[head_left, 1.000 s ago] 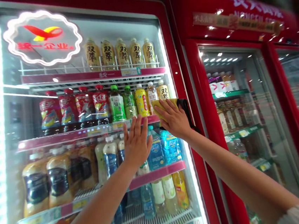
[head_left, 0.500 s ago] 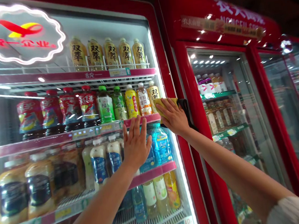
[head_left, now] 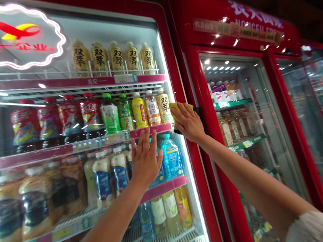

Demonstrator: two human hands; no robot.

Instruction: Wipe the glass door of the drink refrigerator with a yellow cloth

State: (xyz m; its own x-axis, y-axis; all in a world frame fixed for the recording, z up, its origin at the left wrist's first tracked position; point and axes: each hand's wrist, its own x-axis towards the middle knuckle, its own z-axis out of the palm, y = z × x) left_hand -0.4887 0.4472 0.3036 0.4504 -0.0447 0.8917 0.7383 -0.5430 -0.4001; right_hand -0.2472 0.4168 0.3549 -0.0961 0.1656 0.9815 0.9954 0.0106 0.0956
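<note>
My left hand (head_left: pixel 145 160) lies with fingers spread against the glass door of a lit red-framed drinks fridge, in front of the lower shelves. Nothing is in it. My right hand (head_left: pixel 189 124) presses a yellow cloth (head_left: pixel 181 109) flat at the right edge of the same door, beside the black door handle (head_left: pixel 200 120). Behind the glass near my right hand stands a bottle with a cream label (head_left: pixel 164 104). Blue bottles (head_left: pixel 171 156) are seen between my two hands.
A glowing oval sign (head_left: pixel 17 36) sits at the door's upper left. Bottles fill several shelves, with red-capped ones (head_left: pixel 69 112) on the second. To the right stands another red fridge (head_left: pixel 199 71) with glass doors, and further fridges beyond it.
The view has shifted slightly, so the fridge and its bottles appear a little further left. My right hand with the cloth has moved slightly right relative to the bottles; my left hand remains spread.
</note>
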